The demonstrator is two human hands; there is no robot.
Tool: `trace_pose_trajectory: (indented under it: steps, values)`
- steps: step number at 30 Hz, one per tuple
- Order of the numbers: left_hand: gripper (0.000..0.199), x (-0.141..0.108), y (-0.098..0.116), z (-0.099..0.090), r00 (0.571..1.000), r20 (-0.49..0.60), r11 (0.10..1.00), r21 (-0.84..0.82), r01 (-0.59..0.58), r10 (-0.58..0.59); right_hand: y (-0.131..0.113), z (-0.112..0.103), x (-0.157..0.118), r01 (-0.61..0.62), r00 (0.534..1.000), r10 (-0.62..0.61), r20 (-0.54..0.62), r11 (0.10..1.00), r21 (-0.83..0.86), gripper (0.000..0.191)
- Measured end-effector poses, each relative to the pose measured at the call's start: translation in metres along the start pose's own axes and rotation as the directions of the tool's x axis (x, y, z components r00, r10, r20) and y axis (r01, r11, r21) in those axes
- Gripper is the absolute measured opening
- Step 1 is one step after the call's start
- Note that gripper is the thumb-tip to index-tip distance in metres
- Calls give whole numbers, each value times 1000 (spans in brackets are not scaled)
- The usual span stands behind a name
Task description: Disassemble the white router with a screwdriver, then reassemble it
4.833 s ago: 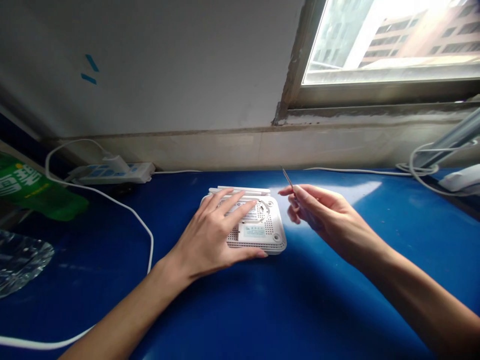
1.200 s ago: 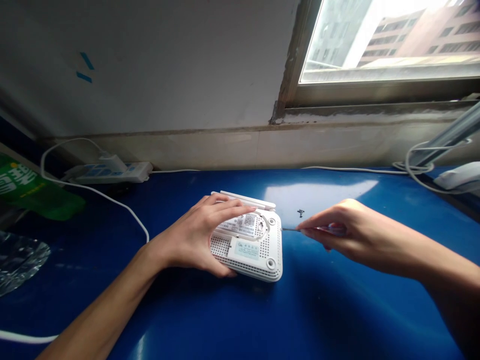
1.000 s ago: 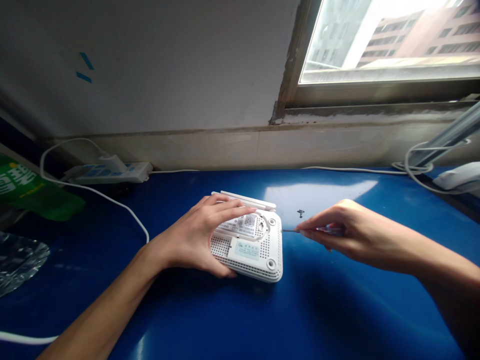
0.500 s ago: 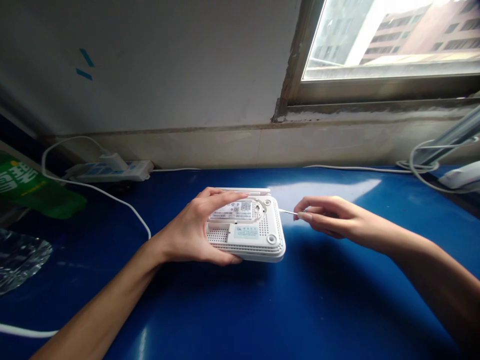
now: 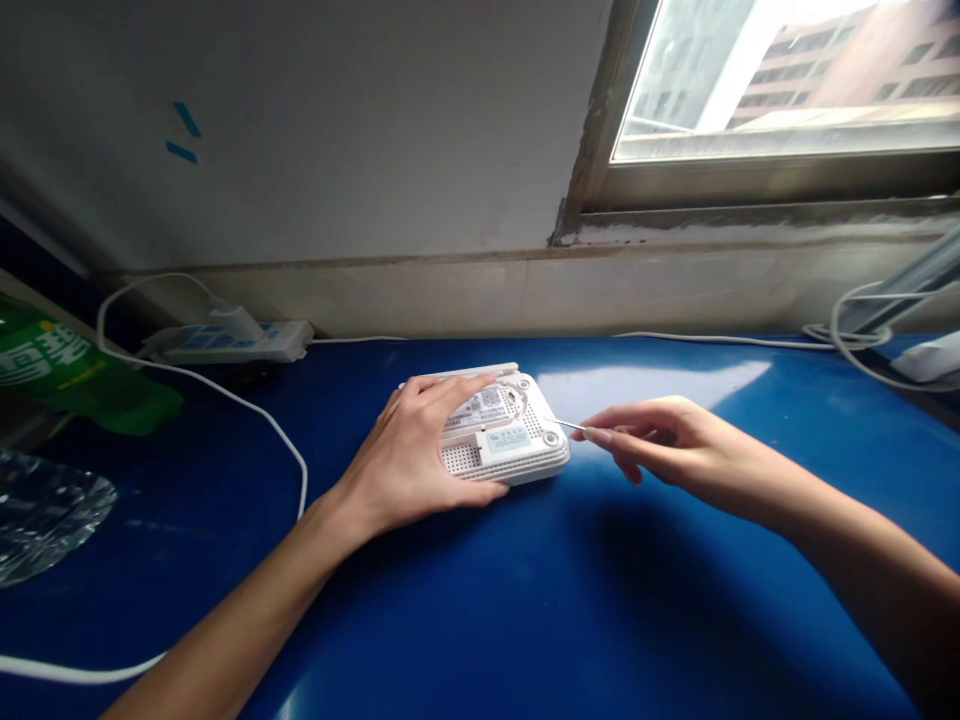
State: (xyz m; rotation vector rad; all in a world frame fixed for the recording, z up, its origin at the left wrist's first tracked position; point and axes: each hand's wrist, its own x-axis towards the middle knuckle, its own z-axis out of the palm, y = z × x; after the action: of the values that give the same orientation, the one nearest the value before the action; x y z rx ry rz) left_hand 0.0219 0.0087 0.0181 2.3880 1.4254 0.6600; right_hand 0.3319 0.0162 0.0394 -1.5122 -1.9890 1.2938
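Note:
A white router [image 5: 510, 418] lies with its labelled, perforated underside facing up, tilted a little on the blue surface. My left hand [image 5: 409, 450] grips its left part, fingers over the far side and thumb along the near edge; the palm hides that end. Between thumb and fingers, my right hand [image 5: 667, 440] pinches a thin metal rod [image 5: 568, 426]. Its tip lies over the router's right end, close to a round foot [image 5: 552, 439]. Whether the tip touches the casing or sits in a hole, I cannot tell.
At the back left is a white power strip [image 5: 281, 341] with a plug in it and a white cable [image 5: 259, 408] trailing forward. A green bottle [image 5: 82, 375] and clear plastic [image 5: 52, 510] lie at the left. Coiled cable [image 5: 847, 335] is at the back right.
The router has come down and tipped flatter, its near edge now higher in view. My right hand has moved slightly left, bringing the rod's tip from beside the router's edge to over its underside.

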Motion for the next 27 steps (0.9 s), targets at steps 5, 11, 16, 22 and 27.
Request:
trace_pose_trajectory:
  steps: [5, 11, 16, 22, 27]
  values:
    - [113, -8, 1, -16, 976, 218, 996, 84, -7, -11, -7, -6, -10, 22, 999, -20, 49, 999, -46, 63]
    - [110, -15, -10, -38, 937, 349, 993, 112, -31, -10, -9, 7, -13, 33, 996, -21, 90, 991, -132, 56]
    - [122, -13, -5, -28, 950, 312, 995, 97, -37, 5, -8, 26, -13, 15, 999, -8, 32, 972, -233, 55]
    - [121, -15, -4, -28, 959, 285, 998, 63, -29, 10, -11, 23, -21, 33, 999, -42, -28, 963, -267, 52]
    - [120, -16, -1, -25, 965, 263, 997, 77, -29, 8, -14, 23, -23, 52, 996, -73, -59, 949, -311, 48]
